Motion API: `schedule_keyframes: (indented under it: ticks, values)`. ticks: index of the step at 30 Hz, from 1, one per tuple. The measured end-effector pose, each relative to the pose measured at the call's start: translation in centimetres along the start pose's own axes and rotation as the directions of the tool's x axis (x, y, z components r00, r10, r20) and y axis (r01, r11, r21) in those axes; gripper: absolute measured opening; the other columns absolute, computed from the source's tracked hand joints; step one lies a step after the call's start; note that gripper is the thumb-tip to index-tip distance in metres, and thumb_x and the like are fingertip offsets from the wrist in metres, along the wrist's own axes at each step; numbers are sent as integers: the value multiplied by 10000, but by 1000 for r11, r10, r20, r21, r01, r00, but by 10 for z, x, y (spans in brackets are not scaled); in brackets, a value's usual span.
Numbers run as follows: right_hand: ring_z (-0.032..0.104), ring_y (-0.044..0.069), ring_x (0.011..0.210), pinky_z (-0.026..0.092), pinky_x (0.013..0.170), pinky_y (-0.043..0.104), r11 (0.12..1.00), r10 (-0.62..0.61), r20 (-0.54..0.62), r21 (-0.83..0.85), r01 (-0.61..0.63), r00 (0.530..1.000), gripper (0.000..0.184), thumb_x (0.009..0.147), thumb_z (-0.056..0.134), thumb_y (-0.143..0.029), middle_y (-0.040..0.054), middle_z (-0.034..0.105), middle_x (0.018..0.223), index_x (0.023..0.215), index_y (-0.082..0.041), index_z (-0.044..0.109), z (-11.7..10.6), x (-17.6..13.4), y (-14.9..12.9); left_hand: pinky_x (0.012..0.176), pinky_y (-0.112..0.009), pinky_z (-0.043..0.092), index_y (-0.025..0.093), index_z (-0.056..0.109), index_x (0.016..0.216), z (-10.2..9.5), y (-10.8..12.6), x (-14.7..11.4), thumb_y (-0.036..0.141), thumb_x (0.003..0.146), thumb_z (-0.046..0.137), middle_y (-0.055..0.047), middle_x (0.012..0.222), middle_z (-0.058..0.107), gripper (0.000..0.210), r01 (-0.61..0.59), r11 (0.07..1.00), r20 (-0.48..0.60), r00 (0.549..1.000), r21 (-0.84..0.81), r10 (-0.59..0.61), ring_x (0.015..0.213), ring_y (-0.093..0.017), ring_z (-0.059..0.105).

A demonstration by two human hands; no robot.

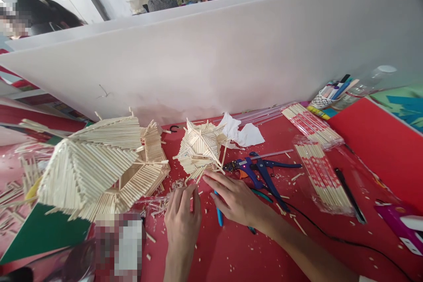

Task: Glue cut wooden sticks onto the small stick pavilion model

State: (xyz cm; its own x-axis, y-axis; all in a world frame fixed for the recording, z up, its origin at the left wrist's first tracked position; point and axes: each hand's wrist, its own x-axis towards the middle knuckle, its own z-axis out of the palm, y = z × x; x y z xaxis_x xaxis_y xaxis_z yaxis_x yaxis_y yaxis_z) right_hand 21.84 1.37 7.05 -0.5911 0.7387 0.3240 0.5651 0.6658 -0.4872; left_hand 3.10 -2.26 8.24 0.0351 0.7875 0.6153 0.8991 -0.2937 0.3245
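Observation:
A small layered roof model made of thin wooden sticks (200, 143) stands on the red table in front of both hands. My left hand (183, 216) is just below its front edge, fingers bent down and drawn together; whatever lies between the fingertips is hidden. My right hand (236, 198) reaches in from the right with fingers stretched out and thumb apart, the fingertips at the sticks on the model's front edge. Beneath that hand lies a tool with a blue handle (218, 211), partly covered. A larger stick-built roof model (95, 161) stands to the left.
Right of the small model lie a blue glue gun (247, 169) with a lit red light, a dark blue cutter (266, 176) and crumpled tissue (243, 132). Wrapped stick packs (325, 176) and a pen cup (325, 96) are farther right. A white board (198, 61) closes off the back.

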Motion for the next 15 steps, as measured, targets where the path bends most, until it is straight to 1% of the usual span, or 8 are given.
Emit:
schedule_keyframes:
  ticks: [4,7,10,12,15]
  values:
    - [629,276,1318,624,960,392,1000,-6,-18,-13,6,1000,513,1002,471,-154,161,592,1492,1514,-186,501,2,-1,0,780,-280,519,222,669,1030,-1,-1,0,97,972,563,-26,863,715,174,-33,999,22,999,-34,34,765,-163,665]
    - [642,265,1295,632,926,368,999,-41,-53,-25,39,998,517,1005,465,-133,162,637,1420,1518,-198,483,3,-3,1,776,-262,524,224,656,1034,-2,-2,-3,69,958,568,-18,868,715,194,-32,996,5,999,-83,32,780,-150,674]
    - [678,245,1229,636,872,337,995,-81,-88,-67,75,993,536,1012,457,-102,163,627,1427,1536,-216,454,2,-4,2,740,-238,522,227,640,1022,-4,1,-7,27,940,558,-4,838,701,232,-54,988,-12,999,-145,53,743,-130,664]
    - [691,233,1196,625,880,326,989,-123,-92,-97,114,988,491,1020,453,-88,152,638,1420,1494,-206,503,1,-6,4,718,-229,519,231,630,1008,-7,3,-9,6,933,544,4,819,689,252,-76,975,6,997,-210,79,721,-122,652]
    - [711,204,1105,598,924,314,973,-216,-63,-95,210,974,365,1040,463,-97,109,733,1251,1356,-191,621,-1,-8,6,708,-244,523,228,636,1013,-15,1,-11,75,960,547,-11,833,692,185,-55,950,88,992,-308,86,743,-139,650]
